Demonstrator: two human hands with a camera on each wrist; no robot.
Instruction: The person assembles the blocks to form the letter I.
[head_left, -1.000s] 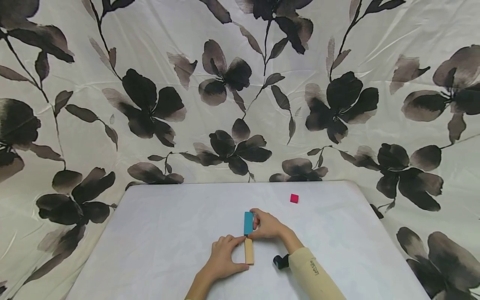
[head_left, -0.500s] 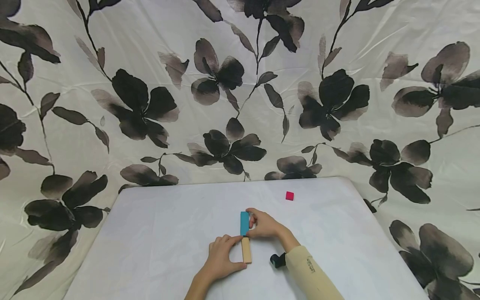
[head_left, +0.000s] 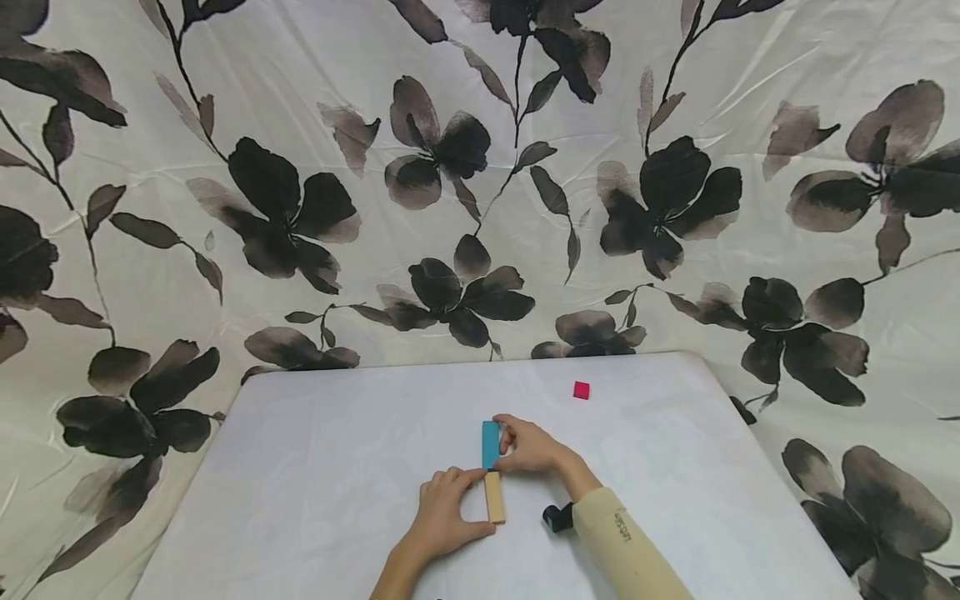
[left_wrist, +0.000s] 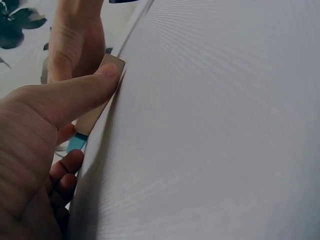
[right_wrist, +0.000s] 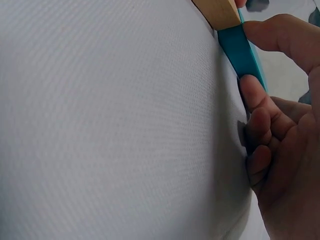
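A blue block (head_left: 490, 444) and a plain wooden block (head_left: 495, 498) lie end to end on the white table, the blue one farther back. My left hand (head_left: 444, 515) holds the wooden block lengthwise, thumb on its near end and forefinger at its far end. In the left wrist view that thumb presses on the end of the wooden block (left_wrist: 91, 121). My right hand (head_left: 534, 447) pinches the blue block from the right, forefinger at its far end and thumb near the joint. The right wrist view shows the blue block (right_wrist: 241, 52) meeting the wooden one.
A small red cube (head_left: 581, 390) sits toward the back of the white table (head_left: 337, 450), right of the blocks. A black device (head_left: 557, 518) is by the right sleeve. Behind the table hangs a flower-printed cloth (head_left: 450, 208).
The head view has shifted slightly. Both hands keep their hold on the two blocks, and the blocks stay in line.
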